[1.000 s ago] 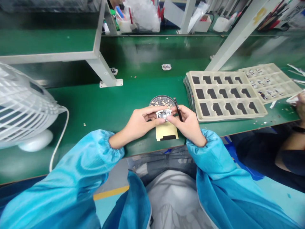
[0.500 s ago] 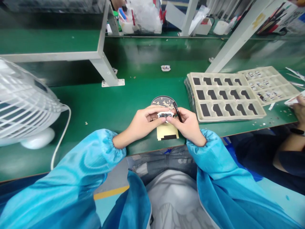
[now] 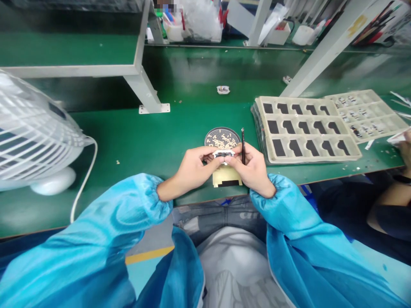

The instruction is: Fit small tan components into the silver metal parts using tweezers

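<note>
Between both hands is a small white plastic part with a dark middle (image 3: 224, 153). My left hand (image 3: 197, 167) pinches its left end between thumb and fingers. On the other end, my right hand (image 3: 253, 169) grips it with thumb and forefinger, and also keeps a dark pen-like tool (image 3: 243, 143) upright between its fingers. Just beyond the fingers lies a round dark mesh dish (image 3: 207, 137) with many tiny cream pieces (image 3: 224, 139). Below the hands a yellow pad (image 3: 224, 174) with a black strip rests on the green bench, partly covered by the fingers.
A cream tray (image 3: 321, 160) with dark-lined compartments stands to the right, beside another tray (image 3: 390, 119) of small parts. A white fan (image 3: 38, 137) is at left. A similar white part (image 3: 223, 90) lies farther back. Another person's arm (image 3: 390, 201) shows at the right edge.
The dark tool in my right hand has swung from leaning left to nearly upright. Both hands still hold the white part in about the same place; the view has shifted slightly.
</note>
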The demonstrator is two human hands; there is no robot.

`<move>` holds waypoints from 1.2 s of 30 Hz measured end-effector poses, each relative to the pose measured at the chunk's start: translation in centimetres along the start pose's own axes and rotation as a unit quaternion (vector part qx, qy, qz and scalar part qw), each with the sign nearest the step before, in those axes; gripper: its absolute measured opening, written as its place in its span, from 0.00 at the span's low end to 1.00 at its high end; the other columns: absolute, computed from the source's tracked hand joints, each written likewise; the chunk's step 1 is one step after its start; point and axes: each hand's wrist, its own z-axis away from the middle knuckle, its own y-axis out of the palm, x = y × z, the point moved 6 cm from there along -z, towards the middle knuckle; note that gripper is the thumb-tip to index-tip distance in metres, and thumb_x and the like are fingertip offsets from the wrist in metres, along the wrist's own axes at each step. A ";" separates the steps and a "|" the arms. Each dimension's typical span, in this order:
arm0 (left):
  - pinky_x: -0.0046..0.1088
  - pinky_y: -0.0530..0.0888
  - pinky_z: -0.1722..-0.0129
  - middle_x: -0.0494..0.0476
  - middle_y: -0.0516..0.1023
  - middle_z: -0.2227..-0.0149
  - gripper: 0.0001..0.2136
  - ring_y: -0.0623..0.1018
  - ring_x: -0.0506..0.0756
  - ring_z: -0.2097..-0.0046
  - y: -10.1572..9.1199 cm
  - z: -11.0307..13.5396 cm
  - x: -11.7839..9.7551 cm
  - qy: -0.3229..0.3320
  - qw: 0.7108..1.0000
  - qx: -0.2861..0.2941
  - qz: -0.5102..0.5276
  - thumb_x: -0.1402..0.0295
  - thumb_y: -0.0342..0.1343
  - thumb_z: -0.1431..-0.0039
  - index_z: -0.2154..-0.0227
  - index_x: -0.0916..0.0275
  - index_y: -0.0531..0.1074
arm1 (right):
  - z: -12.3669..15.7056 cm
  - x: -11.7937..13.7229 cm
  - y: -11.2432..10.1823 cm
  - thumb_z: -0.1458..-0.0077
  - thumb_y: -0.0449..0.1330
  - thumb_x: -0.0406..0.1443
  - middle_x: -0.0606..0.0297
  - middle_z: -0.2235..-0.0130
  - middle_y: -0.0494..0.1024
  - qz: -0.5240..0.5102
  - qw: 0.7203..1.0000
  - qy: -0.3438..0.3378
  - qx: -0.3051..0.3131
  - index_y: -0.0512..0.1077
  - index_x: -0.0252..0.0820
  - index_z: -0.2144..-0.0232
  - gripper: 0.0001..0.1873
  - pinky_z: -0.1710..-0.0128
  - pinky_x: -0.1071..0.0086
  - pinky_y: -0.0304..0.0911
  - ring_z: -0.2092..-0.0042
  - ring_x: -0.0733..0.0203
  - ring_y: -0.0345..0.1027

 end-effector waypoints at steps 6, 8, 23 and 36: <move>0.28 0.71 0.66 0.55 0.82 0.67 0.12 0.76 0.53 0.66 -0.5 -0.5 -0.5 0.044 0.996 -0.010 -0.083 0.59 0.64 0.37 0.62 0.63 0.82 | -0.6 -0.3 -0.9 0.51 0.75 0.53 0.65 0.67 0.78 0.061 0.998 -0.032 0.004 0.76 0.42 0.65 0.23 0.65 0.66 0.68 0.66 0.60 0.70; 0.28 0.71 0.65 0.55 0.82 0.66 0.09 0.76 0.53 0.66 -0.6 -0.6 -0.9 0.084 0.989 -0.004 -0.125 0.62 0.62 0.36 0.62 0.62 0.82 | -0.8 0.1 -1.4 0.49 0.75 0.51 0.62 0.62 0.79 0.107 0.992 -0.065 0.013 0.78 0.42 0.61 0.22 0.62 0.65 0.69 0.62 0.57 0.72; 0.29 0.70 0.62 0.54 0.77 0.67 0.07 0.75 0.53 0.64 -0.6 -0.2 -1.3 0.182 0.962 0.018 -0.203 0.71 0.58 0.34 0.59 0.62 0.81 | -0.4 2.9 -0.9 0.38 0.69 0.38 0.60 0.62 0.82 0.208 0.926 -0.303 0.083 0.81 0.45 0.60 0.04 0.60 0.62 0.72 0.60 0.57 0.75; 0.30 0.69 0.63 0.53 0.77 0.67 0.05 0.74 0.53 0.64 -0.7 -0.2 -1.4 0.172 0.954 0.014 -0.245 0.72 0.58 0.36 0.63 0.62 0.79 | -1.1 2.6 -0.6 0.39 0.70 0.36 0.63 0.64 0.79 0.193 0.929 -0.294 0.113 0.80 0.43 0.63 0.04 0.63 0.67 0.69 0.62 0.60 0.74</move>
